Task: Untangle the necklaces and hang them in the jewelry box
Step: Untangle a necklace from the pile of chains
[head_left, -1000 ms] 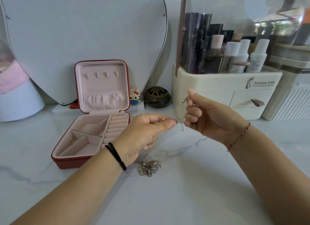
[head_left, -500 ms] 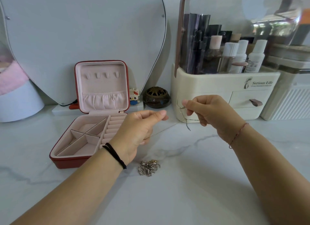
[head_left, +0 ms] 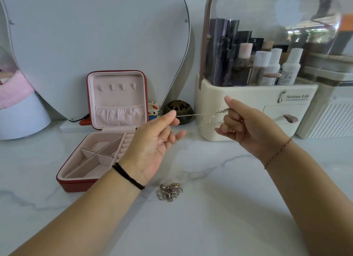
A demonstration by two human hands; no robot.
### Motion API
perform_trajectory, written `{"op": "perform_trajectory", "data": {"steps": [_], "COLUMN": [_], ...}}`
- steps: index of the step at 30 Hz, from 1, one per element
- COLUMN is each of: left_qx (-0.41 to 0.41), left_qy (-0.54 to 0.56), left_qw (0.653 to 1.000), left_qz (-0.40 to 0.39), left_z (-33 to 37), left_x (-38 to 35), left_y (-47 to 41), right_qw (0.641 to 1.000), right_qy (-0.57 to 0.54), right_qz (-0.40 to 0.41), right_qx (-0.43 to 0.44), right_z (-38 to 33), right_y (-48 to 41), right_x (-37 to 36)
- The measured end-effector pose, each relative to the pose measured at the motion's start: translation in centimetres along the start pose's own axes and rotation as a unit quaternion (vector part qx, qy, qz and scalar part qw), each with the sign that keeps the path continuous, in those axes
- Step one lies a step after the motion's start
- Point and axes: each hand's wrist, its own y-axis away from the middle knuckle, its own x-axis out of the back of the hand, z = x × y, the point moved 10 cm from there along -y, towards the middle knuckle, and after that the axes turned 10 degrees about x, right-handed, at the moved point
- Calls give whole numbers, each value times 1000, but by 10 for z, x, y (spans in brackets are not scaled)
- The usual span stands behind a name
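A thin gold necklace chain (head_left: pixel 196 114) stretches taut in the air between my two hands. My left hand (head_left: pixel 152 146) pinches one end between thumb and forefinger, palm turned up. My right hand (head_left: pixel 246 125) pinches the other end, where the chain bunches and a loop sags below the fingers. On the marble counter below lies a tangled heap of silver and gold necklaces (head_left: pixel 169 192). The red jewelry box (head_left: pixel 76 185) stands open at the left, with several small hooks (head_left: pixel 117 86) in its pink lid and a gathered pocket under them.
A cream cosmetics organiser (head_left: pixel 256 95) with a clear dome and bottles stands behind my right hand. A dark round incense holder (head_left: pixel 178 107) and a small block figure (head_left: pixel 153 108) sit beside the box. A heart-shaped mirror (head_left: pixel 95 36) leans against the wall.
My hands have moved apart and risen, pulling the chain straight between them. My left hand has turned palm up. The heap on the counter has not moved.
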Motion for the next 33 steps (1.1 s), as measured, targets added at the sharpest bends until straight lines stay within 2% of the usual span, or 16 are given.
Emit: {"op": "perform_trajectory", "data": {"steps": [4, 14, 19, 24, 33], "left_qx": [8, -12, -29, -37, -21], "left_qy": [16, -74, -180, -246, -321], "left_qw": [1000, 995, 981, 966, 947], "left_qz": [22, 69, 74, 68, 7], "left_z": [-2, 6, 7, 5, -14], "left_x": [6, 15, 7, 2, -14], "left_y": [0, 2, 9, 10, 7], "right_qw": [1000, 969, 972, 983, 971], "right_qy": [9, 216, 192, 116, 166], "right_qz": [4, 50, 13, -5, -89], "right_qx": [-5, 113, 131, 145, 144], "right_z": [-1, -27, -25, -31, -24], "right_y": [2, 5, 4, 6, 11], "right_x": [-2, 4, -6, -13, -37]}}
